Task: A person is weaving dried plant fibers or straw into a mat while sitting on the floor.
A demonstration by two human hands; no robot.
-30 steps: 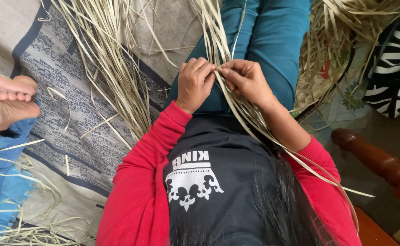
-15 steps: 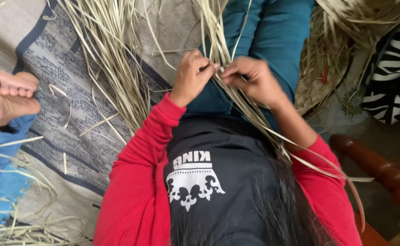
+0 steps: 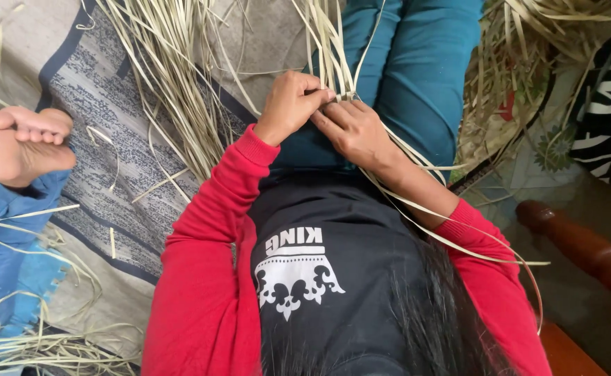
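The pale palm-leaf strips [image 3: 333, 49] were pinched between the fingertips of both hands, directly over the teal-trousered lap [image 3: 417, 76]. The left hand [image 3: 290, 104] was clenched on the strips, thumb and forefinger pressed together. The right hand [image 3: 354, 132] grasped the same strips, its fingertips touching those of the left. Beyond the fingers the strips fanned upward; behind them, loose ends trailed past the right wrist and red sleeve [image 3: 486, 257]. Left of the fingers lay a heap of loose strips [image 3: 166, 76] on a grey-and-blue mat [image 3: 104, 167]. Farther left, another person's bare feet [image 3: 17, 143] rested. Right of the fingers stood a wooden furniture leg [image 3: 584, 251].
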